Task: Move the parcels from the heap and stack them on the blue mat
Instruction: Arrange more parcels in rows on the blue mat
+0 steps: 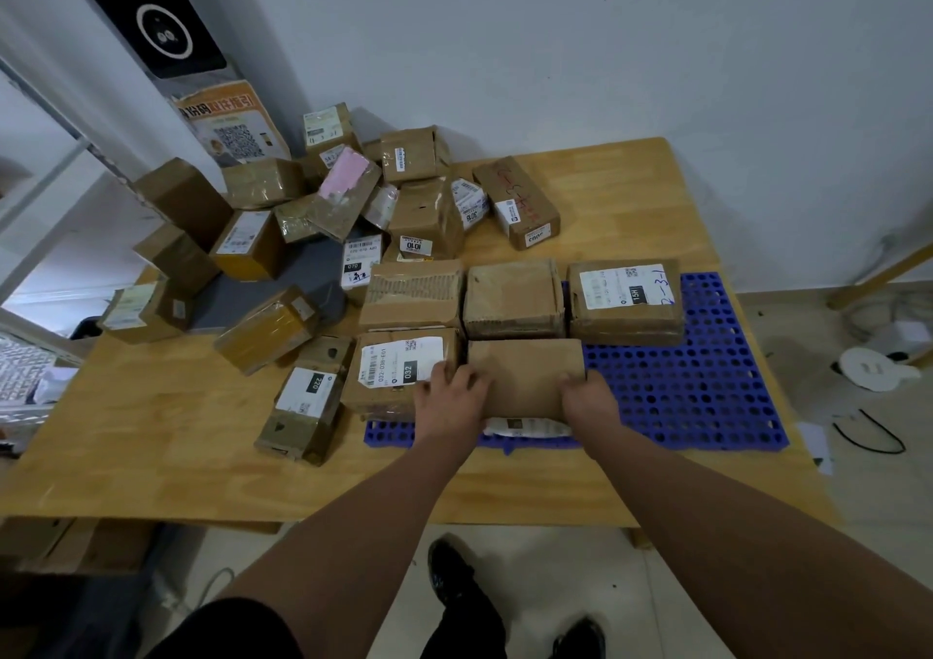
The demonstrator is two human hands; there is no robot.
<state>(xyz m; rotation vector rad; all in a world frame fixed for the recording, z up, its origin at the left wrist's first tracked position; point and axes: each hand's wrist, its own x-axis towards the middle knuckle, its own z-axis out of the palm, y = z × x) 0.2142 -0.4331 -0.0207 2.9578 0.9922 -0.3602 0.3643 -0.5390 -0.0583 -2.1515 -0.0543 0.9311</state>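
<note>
Head camera view: a person's left hand and right hand clasp opposite sides of a plain brown cardboard parcel, fingers curled over its edges, at the front of a blue perforated plastic mat on a light wooden table. Four other cardboard parcels sit on the mat around it, one labelled "032" touching its left side. A heap of taped brown boxes lies at the table's far left.
</note>
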